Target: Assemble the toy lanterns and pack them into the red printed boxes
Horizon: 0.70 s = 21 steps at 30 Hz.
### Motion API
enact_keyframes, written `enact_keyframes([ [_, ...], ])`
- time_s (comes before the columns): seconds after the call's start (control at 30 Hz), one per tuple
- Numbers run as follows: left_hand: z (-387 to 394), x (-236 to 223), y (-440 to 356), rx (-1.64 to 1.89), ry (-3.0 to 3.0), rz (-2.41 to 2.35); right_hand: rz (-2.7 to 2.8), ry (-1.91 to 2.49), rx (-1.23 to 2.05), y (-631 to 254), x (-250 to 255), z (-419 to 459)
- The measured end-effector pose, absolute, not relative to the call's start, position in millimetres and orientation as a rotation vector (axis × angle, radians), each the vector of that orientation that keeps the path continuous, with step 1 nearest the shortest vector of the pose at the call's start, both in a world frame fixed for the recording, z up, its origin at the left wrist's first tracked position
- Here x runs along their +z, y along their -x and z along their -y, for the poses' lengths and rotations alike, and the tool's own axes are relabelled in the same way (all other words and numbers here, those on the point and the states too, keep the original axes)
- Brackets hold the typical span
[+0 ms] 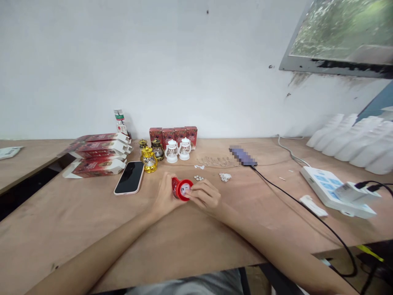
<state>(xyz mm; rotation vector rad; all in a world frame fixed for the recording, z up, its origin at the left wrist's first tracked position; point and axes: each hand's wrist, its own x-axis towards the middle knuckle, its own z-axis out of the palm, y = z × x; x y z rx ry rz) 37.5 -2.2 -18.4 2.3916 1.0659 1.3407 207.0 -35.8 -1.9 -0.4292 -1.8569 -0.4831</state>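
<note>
My left hand [166, 192] is closed around a small red lantern [176, 188], tipped over so that its underside faces me. Inside the red base ring sits a white round part [185, 188] with dark slots. The fingers of my right hand [206, 194] are pinched together at this underside; whatever is between the fingertips is too small to make out. Just beyond my hands lie several small round discs [198, 178] that look like button cells. Small white pieces [199, 166] and a crumpled white bit [225, 177] are nearby.
Gold [149, 159], bronze [157, 149] and white lanterns [172, 151] stand before red boxes [168, 135]. Flattened red cartons [100, 149] and a phone [129, 178] lie left. Thin wire pieces [215, 161], a cabled phone [243, 155], a power strip [325, 184] and white bottles [362, 141] are right.
</note>
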Motion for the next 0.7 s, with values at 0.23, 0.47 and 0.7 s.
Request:
enact_keyframes([
  [0.23,0.7,-18.4,-36.3,1.301,-2.433,-1.094,1.905,0.464,-0.644,-209.1,0.4,36.7],
  [0.47,1.2,-17.7,-36.5,1.276,-2.439,-1.109,1.886,0.455,-0.743,-211.5,-2.1,35.8],
  [0.7,3.6,-13.9,-37.3,1.262,-2.439,-1.094,1.921,0.461,-0.81,-214.7,-6.1,35.1],
])
